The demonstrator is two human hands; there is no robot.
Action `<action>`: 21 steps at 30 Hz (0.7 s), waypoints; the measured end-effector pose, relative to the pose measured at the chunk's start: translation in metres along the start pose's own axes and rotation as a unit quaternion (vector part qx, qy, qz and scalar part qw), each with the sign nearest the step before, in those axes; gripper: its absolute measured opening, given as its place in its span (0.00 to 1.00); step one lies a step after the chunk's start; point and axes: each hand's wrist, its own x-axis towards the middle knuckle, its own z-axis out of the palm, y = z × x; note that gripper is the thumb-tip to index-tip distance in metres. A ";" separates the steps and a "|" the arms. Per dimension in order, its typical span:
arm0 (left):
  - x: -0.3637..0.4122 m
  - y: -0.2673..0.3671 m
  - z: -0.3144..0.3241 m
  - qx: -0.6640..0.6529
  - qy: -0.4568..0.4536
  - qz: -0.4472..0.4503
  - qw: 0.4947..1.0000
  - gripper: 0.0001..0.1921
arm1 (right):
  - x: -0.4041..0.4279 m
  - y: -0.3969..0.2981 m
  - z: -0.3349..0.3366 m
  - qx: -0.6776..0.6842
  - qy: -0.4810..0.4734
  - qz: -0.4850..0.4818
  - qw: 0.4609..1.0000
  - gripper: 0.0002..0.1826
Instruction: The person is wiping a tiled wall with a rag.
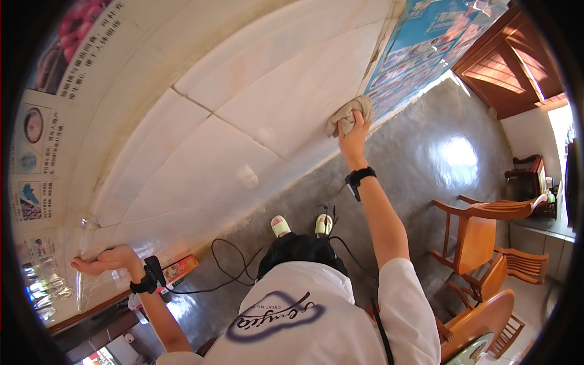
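Observation:
My right hand (353, 137) grips a bunched beige cloth (349, 114). It presses the cloth against the white tiled wall (273, 109), beside the edge of a blue poster (406, 54). The tiles have dirty joints, and a darker crack-like line runs between several of them. Off to the left, my left hand (109, 261) holds nothing that I can see. Its fingers reach towards the wall near a strip of clear plastic film (86, 246), and whether they touch it is hard to tell. Both wrists carry black straps with small devices.
Black cables (228, 260) trail by my slippered feet on the grey floor (401, 182). Wooden chairs (477, 242) and a round wooden table (483, 324) stand at right. A wooden door (511, 64) is at the far right. Printed posters (34, 196) cover the left wall; a red-orange box (182, 269) sits below.

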 end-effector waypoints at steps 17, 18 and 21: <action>0.005 0.012 0.001 -0.032 0.009 0.028 0.999 0.23 | 0.129 -0.147 -0.051 0.078 0.218 -0.289 0.929 0.19; 0.006 0.014 0.001 -0.030 0.011 0.025 0.999 0.23 | 0.123 -0.134 -0.048 0.070 0.206 -0.296 0.930 0.20; 0.009 0.016 0.000 -0.013 0.002 0.008 1.000 0.22 | 0.084 -0.077 -0.019 0.061 0.200 -0.272 0.939 0.26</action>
